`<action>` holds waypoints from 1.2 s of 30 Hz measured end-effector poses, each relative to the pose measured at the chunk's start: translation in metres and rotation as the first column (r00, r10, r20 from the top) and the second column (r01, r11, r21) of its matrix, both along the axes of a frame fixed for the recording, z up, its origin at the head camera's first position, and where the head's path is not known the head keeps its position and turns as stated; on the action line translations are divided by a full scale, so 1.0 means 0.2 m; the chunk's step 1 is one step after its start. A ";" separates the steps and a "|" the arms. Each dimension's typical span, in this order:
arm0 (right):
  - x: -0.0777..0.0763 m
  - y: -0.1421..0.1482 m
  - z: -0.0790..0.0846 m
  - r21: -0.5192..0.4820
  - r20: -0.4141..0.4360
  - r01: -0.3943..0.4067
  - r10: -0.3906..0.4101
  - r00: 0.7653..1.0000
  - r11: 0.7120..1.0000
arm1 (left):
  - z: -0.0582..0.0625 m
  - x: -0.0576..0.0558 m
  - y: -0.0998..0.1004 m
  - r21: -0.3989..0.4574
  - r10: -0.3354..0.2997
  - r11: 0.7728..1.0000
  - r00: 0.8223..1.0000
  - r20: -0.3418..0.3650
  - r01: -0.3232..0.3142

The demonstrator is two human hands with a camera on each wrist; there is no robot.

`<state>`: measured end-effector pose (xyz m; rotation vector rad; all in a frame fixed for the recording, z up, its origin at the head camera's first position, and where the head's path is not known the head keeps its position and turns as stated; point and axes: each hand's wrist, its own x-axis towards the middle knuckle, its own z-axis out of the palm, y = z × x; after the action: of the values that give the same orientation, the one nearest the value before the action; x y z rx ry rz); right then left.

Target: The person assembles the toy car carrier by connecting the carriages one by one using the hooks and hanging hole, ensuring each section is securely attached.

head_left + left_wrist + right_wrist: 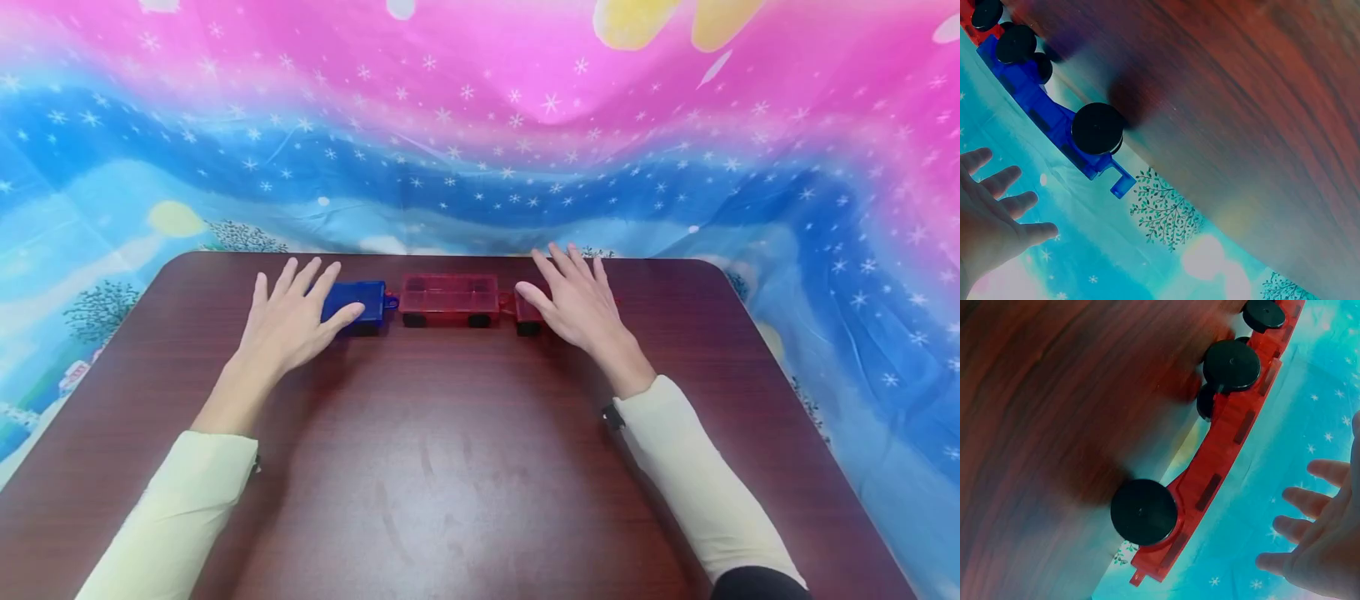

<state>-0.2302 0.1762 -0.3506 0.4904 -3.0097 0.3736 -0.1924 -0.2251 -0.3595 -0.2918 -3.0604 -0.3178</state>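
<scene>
Three toy train cars stand in a row near the table's far edge: a translucent blue car [371, 298] on the left, a translucent red car [450, 292] in the middle and a second red car [527, 310] on the right. Small couplings lie between neighbouring cars. My left hand [287, 323], fingers spread, partly covers the blue car [1044, 109]; in the left wrist view a gap shows between them. With straight fingers, my right hand [581, 302] hides most of the right red car [1225, 434], and stands apart from it in the right wrist view. Both hands hold nothing.
The dark brown wooden table [442, 467] has rounded far corners. A pink and blue cloth [480, 150] with snowflakes hangs behind it and along both sides. Black wheels [1097, 128] sit under the cars.
</scene>
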 end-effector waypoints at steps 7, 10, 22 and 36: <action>-0.01 -0.06 0.02 -0.002 -0.028 -0.025 0.025 0.999 1.000 | 0.00 0.00 0.00 0.008 -0.010 1.000 1.000 -0.024 0.010; -0.01 -0.09 0.02 -0.012 -0.033 -0.042 0.042 0.999 0.999 | 0.00 0.00 0.00 0.010 -0.015 1.000 0.999 -0.034 0.015; -0.04 -0.22 0.02 -0.010 -0.040 -0.095 0.095 0.995 0.995 | -0.02 0.00 -0.01 0.019 -0.035 0.999 0.997 -0.065 0.036; -0.06 -0.36 -0.01 -0.041 -0.068 -0.186 0.183 0.981 0.982 | -0.04 0.00 -0.02 0.000 -0.050 0.999 0.996 -0.080 0.050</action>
<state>-0.2414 0.1047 -0.3517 0.7649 -2.8945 0.4302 -0.1921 -0.2292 -0.3681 -0.3723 -2.9778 -0.3043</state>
